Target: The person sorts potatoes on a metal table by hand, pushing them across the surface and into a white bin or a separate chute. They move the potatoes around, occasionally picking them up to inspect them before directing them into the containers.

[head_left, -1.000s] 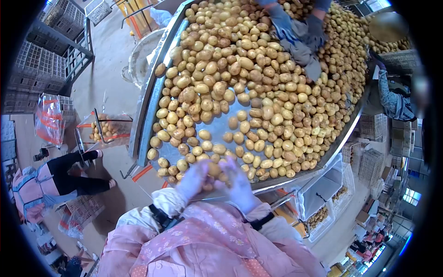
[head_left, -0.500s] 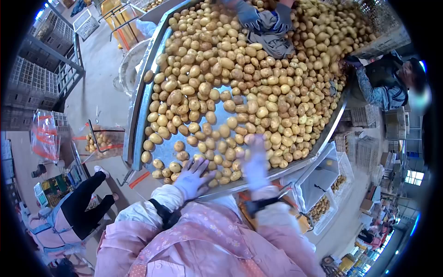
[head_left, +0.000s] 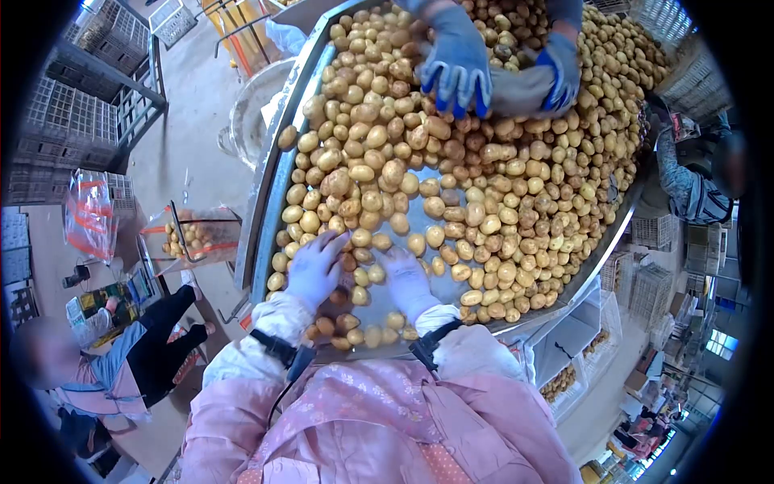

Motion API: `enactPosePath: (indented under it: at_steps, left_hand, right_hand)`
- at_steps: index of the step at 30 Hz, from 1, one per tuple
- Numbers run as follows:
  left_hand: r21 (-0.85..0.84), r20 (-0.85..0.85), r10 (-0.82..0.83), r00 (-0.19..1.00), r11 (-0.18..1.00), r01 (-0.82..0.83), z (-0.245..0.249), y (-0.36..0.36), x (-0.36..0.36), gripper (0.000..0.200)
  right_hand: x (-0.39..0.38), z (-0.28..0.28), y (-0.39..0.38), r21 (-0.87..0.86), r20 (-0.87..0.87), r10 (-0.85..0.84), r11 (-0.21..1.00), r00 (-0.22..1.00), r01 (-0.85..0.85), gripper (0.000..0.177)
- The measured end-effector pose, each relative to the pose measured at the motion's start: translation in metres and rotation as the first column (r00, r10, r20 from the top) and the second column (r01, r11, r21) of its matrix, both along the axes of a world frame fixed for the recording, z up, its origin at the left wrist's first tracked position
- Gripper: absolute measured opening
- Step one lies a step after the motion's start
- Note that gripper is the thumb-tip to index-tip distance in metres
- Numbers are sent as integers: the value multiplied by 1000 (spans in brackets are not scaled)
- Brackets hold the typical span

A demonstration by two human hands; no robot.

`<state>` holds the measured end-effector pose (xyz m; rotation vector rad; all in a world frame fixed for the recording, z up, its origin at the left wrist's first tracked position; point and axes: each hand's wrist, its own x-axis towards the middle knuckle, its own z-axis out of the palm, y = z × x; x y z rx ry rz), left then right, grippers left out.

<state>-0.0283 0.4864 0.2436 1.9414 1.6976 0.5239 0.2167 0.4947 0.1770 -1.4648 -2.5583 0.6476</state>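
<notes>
Small yellow-brown potatoes (head_left: 516, 214) lie heaped over a metal sorting table (head_left: 439, 297). My left hand (head_left: 316, 268), in a pale glove, rests among potatoes near the table's left side, its fingers stretched forward over them. Close beside it on the right, my right hand (head_left: 405, 280) is also gloved, with fingers extended and slightly blurred against several potatoes. Neither hand appears to grip one. Loose potatoes (head_left: 355, 332) lie between my wrists along the near edge.
Across the table, a co-worker's gloved hands (head_left: 459, 68) press on a grey cloth (head_left: 520, 90) atop the heap. Another person (head_left: 693, 173) stands at the right. Lined crates (head_left: 560, 383) sit below right, and a bag of potatoes (head_left: 189, 238) hangs at left.
My right hand has moved left, close to my left hand, which has shifted forward. The co-worker's hands have come nearer and spread apart with the cloth. The camera view has shifted slightly.
</notes>
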Motion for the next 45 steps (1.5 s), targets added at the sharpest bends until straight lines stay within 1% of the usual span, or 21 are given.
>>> enactPosePath:
  at_steps: [3, 5, 6, 8, 9, 11, 13, 15, 17, 20, 21, 24, 26, 27, 31, 32, 35, 38, 40, 42, 45]
  left_hand:
    - [-135, -173, -137, 975, 984, 114, -14, 18, 22, 53]
    - [-158, -167, -140, 976, 981, 114, -18, 17, 24, 57]
    - [-201, -147, -140, 979, 974, 109, -22, 15, 24, 58]
    - [-172, -77, -131, 988, 978, 117, -23, 6, 23, 60]
    - [-175, -27, -117, 993, 978, 111, -23, 0, 22, 58]
    - [-102, 57, -116, 992, 987, 121, -19, -6, 17, 54]
    - [3, 63, -144, 988, 990, 144, -17, -2, 2, 49]
    - [196, -86, -110, 990, 973, 125, -21, 17, -26, 53]
    - [122, -203, 128, 971, 987, -105, -26, 40, -36, 61]
    - [81, -555, 183, 811, 983, -166, -65, 38, -5, 73]
    - [140, -411, 202, 889, 977, -158, -83, 22, 7, 78]
    - [-81, -238, -282, 930, 959, 270, -35, -43, 34, 79]
    - [-101, -233, -432, 871, 902, 420, -19, -90, 20, 64]
    - [-136, -198, -453, 869, 891, 434, -15, -108, 5, 64]
    - [-64, -87, -345, 935, 938, 340, -17, -145, -65, 49]
    - [-86, -40, -282, 959, 957, 278, -18, -143, -76, 46]
    - [184, -161, 75, 984, 982, -45, -6, -60, -69, 48]
    - [190, 67, 289, 955, 936, -297, 8, 47, -39, 49]
    - [168, 129, 263, 956, 945, -282, -13, 94, -20, 52]
    - [95, -136, 117, 984, 990, -105, -26, 101, 12, 61]
    - [-33, -241, -185, 953, 983, 182, -27, 38, 38, 66]
  right_hand:
    - [44, 20, -20, -215, -382, -309, 946, 871, 241, 30]
    - [90, 60, -42, -238, -356, -526, 850, 772, 470, 19]
    - [133, 66, -58, 31, -286, -368, 919, 885, 392, 17]
    - [209, 99, -98, 95, -125, -698, 699, 705, 709, 19]
    - [278, 97, -128, -274, -529, -802, 471, 277, 839, 25]
    - [360, 132, -176, 119, -157, -962, 205, 223, 971, 35]
    - [417, 163, -212, 578, 301, -948, 93, -105, 811, 43]
    - [430, 154, -218, 612, 187, -975, 208, 115, 763, 45]
    - [409, 123, -198, 578, 109, -932, 342, 345, 741, 49]
    - [232, 65, -96, 455, 182, -718, 667, 672, 589, 56]
    - [170, 49, -77, 441, 261, -634, 749, 728, 494, 59]
    - [30, 30, -70, 177, 360, -494, 869, 791, 462, 66]
    - [35, 44, -65, 18, 260, 27, 999, 965, -33, 69]
    - [46, 50, -64, -42, 182, 298, 954, 937, -295, 70]
    - [126, 39, 28, -213, 322, 118, 976, 940, -49, 67]
    - [134, 47, 53, 84, 329, 170, 975, 929, -208, 71]
    - [63, 29, 133, 253, 25, -93, 964, 995, 84, 64]
    - [-32, 21, 146, 255, 158, -326, 926, 932, 280, 71]
    - [-37, 31, 109, 158, 172, -72, 986, 982, 44, 69]
    - [-9, 28, 56, 26, 220, 184, 981, 958, -194, 67]
    - [91, 46, -15, -131, 93, 243, 964, 965, -230, 65]
